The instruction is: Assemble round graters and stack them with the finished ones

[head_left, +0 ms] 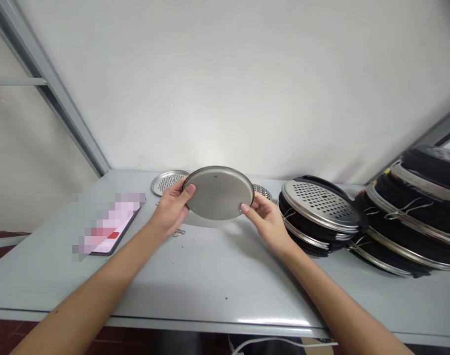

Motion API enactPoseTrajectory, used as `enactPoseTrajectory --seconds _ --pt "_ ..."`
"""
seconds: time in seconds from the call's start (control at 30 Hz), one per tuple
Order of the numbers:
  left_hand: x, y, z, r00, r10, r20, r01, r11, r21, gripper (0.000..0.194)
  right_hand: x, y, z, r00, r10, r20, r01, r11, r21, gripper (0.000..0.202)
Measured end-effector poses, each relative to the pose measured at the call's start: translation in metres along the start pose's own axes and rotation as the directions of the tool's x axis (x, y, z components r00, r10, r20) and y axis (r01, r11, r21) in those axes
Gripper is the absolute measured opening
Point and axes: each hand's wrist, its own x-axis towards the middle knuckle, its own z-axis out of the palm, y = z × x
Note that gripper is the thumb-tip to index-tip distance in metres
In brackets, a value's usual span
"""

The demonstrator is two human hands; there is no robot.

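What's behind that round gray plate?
A grater disc shows on the left and part of a perforated metal disc on the right. The round gray plate covers whatever's directly behind.

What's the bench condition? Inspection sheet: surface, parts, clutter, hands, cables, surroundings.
Surface: glossy grey tabletop, a few dark specks.
Parts: round plate held up and tilted; perforated disc behind, to the left; near stack and far stack on the right.
Clutter: phone at left, screen pixelated; small wire loop.
Hands: left hand and right hand grip opposite sides of the plate.
Cables: pale cable below the front edge.
Surroundings: pale wall, metal frame.
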Motion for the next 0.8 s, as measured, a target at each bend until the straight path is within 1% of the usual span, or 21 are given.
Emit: enactPoseTrajectory --seconds 0.07,0.13,0.2,0.23,0.27,0.3,0.37,0.4,0.43,0.47,0.53,0.6,0.63,0.7,0.8 --pt "0.001 0.001 -0.002 0.999 -0.032 0.01 0.032 0.999 -0.023 0.038 0.0 0.0 0.002 1.0 -0.001 0.02 0.001 1.0 0.005 0.031" --pt "0.002 0.002 -0.004 0.998 -0.048 0.03 0.049 0.998 -0.03 0.036 -0.002 0.003 0.003 0.999 -0.029 0.033 0.029 1.0 -0.002 0.031" --pt "0.003 0.004 -0.007 0.998 -0.042 0.055 0.044 0.999 -0.028 0.035 -0.005 0.009 0.003 0.995 -0.097 0.01 0.097 0.993 -0.073 0.031" --pt "0.004 0.005 -0.008 0.997 -0.039 0.068 0.041 0.999 -0.024 0.035 -0.007 0.011 0.002 0.988 -0.154 -0.005 0.151 0.978 -0.145 0.031" --pt "0.004 0.007 -0.009 0.996 -0.04 0.081 0.042 0.999 -0.019 0.036 -0.009 0.014 0.001 0.975 -0.222 -0.003 0.215 0.949 -0.233 0.031" --pt "0.004 0.008 -0.011 0.994 -0.045 0.096 0.046 0.999 -0.012 0.038 -0.011 0.016 0.0 0.955 -0.294 0.03 0.288 0.902 -0.321 0.032" --pt "0.005 0.011 -0.014 0.99 -0.052 0.134 0.049 0.998 0.028 0.044 -0.014 0.018 -0.002 0.897 -0.408 0.169 0.439 0.78 -0.446 0.033" --pt "0.005 0.011 -0.016 0.986 -0.051 0.16 0.04 0.997 0.068 0.045 -0.014 0.018 -0.003 0.865 -0.437 0.246 0.5 0.723 -0.476 0.035" --pt "0.005 0.012 -0.017 0.979 -0.052 0.196 0.027 0.992 0.127 0.045 -0.015 0.018 -0.004 0.839 -0.448 0.307 0.543 0.677 -0.497 0.036" --pt "0.004 0.012 -0.019 0.969 -0.058 0.24 0.008 0.979 0.203 0.045 -0.014 0.016 -0.005 0.823 -0.452 0.345 0.568 0.64 -0.517 0.037" --pt "0.003 0.012 -0.02 0.933 -0.098 0.348 -0.045 0.924 0.379 0.045 -0.013 0.014 -0.006 0.811 -0.444 0.38 0.584 0.587 -0.561 0.036" --pt "0.001 0.011 -0.02 0.89 -0.149 0.431 -0.113 0.844 0.524 0.049 -0.011 0.013 -0.009 0.796 -0.433 0.424 0.605 0.545 -0.58 0.034" --pt "0.0 0.01 -0.019 0.873 -0.167 0.458 -0.146 0.807 0.573 0.052 -0.01 0.012 -0.01 0.783 -0.43 0.45 0.622 0.526 -0.58 0.033" --pt "-0.002 0.009 -0.018 0.855 -0.192 0.482 -0.188 0.752 0.632 0.059 -0.008 0.013 -0.013 0.756 -0.427 0.496 0.654 0.49 -0.577 0.032" --pt "-0.003 0.006 -0.018 0.837 -0.244 0.49 -0.194 0.705 0.682 0.068 -0.007 0.015 -0.015 0.738 -0.432 0.518 0.675 0.466 -0.572 0.03"
